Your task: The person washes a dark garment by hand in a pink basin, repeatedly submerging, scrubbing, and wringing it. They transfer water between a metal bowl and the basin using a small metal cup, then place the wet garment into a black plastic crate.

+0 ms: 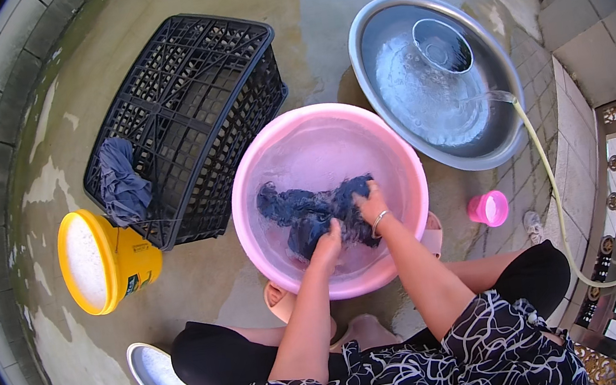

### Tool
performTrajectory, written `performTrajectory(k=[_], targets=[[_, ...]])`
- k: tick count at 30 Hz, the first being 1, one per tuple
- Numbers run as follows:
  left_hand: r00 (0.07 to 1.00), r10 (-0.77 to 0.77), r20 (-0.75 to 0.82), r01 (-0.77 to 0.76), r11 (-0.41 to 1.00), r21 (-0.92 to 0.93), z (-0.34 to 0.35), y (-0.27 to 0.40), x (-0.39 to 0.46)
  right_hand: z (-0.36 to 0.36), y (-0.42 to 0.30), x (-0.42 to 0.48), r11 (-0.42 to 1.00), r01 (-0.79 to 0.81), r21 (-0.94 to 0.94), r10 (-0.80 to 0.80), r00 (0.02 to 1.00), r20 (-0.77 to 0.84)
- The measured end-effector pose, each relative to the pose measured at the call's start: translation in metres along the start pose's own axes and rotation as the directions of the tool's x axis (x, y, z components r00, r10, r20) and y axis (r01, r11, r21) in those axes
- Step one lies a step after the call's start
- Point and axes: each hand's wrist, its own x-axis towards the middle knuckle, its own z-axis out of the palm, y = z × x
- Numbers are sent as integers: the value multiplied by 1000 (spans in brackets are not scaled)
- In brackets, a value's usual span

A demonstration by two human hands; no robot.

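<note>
A pink plastic basin (313,113) of water stands on the ground in front of me. Dark blue wet cloth (303,222) lies in the water, spread in bunched folds across the lower half. My left hand (325,246) grips the near part of this cloth, thumb on top and fingers hidden beneath. With a bracelet at the wrist, my right hand (370,204) holds the cloth's right-hand bunch, its fingertips partly sunk in the fabric and water.
A black plastic crate (186,121) stands at the upper left, a grey-blue cloth (122,180) draped on its edge. Beside it is a yellow bucket (138,263) with white suds. A hose (539,154) runs into a large metal basin (511,81). A pink cup (487,209) and a suds-filled metal bowl (172,383) flank me.
</note>
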Motion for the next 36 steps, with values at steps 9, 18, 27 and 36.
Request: performTrajectory(k=[9,18,27,36], targets=[[874,457,168,-94,498,-862,-55,-25,37,51,-68,-138,846,431,-313,-360,896,260],[911,211,-354,-369,802,-471,8,13,-7,17,-36,-25,899,155,-410,-265,937,-228],[950,117,-288,-236,876,-422,-33,8,-3,14,15,-15,587,255,-768,-234,962,141],[935,346,83,-95,466,-880,-1,-3,-17,53,-60,-81,870,-13,493,-33,996,86]])
